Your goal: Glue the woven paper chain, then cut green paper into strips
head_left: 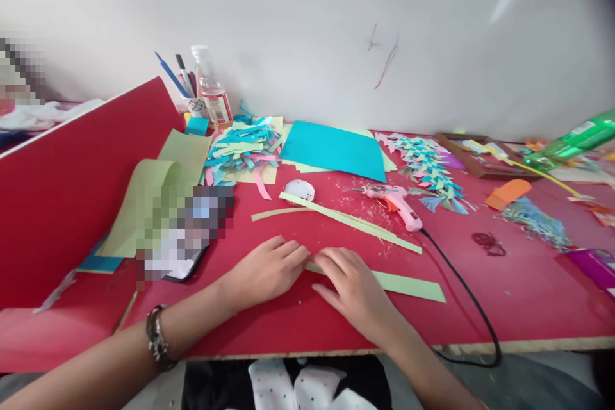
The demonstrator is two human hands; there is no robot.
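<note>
Both my hands rest on the red table (509, 307) near its front edge, fingertips meeting over the left end of a light green paper strip (408, 285) that runs out to the right. My left hand (269, 269) lies palm down with fingers together, pressing on the strip's end. My right hand (350, 285) also presses its fingers flat onto the strip. More green strips (346, 221) lie just beyond my hands.
A pink glue gun (396, 202) lies behind the strips, its black cord (471, 301) trailing off the front edge. A blue paper sheet (334, 150), piles of cut strips (243, 150), woven paper work (425, 166), a pen cup (192, 102), a bottle (211, 90) and a phone (182, 262) surround them.
</note>
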